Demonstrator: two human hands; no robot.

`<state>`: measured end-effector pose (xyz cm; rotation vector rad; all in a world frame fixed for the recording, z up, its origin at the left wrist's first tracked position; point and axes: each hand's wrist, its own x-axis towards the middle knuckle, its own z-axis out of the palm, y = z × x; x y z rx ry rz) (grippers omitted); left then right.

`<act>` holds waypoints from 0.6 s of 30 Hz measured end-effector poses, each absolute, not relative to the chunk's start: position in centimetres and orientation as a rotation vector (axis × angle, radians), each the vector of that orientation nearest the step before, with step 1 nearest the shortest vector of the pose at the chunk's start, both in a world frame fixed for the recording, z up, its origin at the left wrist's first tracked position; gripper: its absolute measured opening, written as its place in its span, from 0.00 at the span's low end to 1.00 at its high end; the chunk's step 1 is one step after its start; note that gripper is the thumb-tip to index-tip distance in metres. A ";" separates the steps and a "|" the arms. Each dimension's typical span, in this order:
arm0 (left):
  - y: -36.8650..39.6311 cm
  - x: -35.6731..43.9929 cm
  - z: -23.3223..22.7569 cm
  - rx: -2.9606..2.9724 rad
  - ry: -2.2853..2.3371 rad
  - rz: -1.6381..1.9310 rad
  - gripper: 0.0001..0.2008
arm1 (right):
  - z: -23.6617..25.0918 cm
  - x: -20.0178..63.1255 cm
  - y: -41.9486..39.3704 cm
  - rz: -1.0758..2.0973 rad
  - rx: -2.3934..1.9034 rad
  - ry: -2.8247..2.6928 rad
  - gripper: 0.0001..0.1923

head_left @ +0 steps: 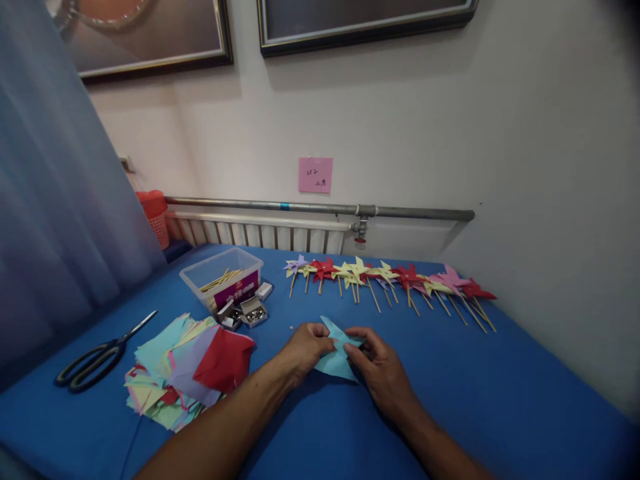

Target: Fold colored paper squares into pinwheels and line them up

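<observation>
A light blue paper pinwheel (334, 364) is held between my two hands above the blue table, its corners partly folded toward the middle. My left hand (306, 350) pinches its left side near the centre, thumb on top. From the other side, my right hand (376, 367) grips a folded corner between thumb and fingers. My fingers hide part of the paper's centre. To the left lies a loose pile of coloured paper pieces (187, 367), with a red one (225, 360) on top.
Finished pinwheels on sticks (357, 270) lie in a row along the table's back. A clear plastic box (193, 277) holds wooden sticks. Small open boxes of metal pins (254, 313) stand before it. Black-handled scissors (105, 357) lie at left, near a curtain (65, 167).
</observation>
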<state>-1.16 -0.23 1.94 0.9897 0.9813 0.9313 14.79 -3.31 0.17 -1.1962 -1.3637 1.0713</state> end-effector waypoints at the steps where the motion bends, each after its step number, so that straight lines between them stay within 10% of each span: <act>1: -0.3 -1.1 2.0 0.989 0.985 0.936 0.13 | 0.2 14.7 -3.3 1.069 -1.198 -1.355 0.20; 18: -0.5 -0.5 1.1 0.988 0.970 0.946 0.12 | -0.9 14.2 -3.3 0.898 -1.294 -1.331 0.14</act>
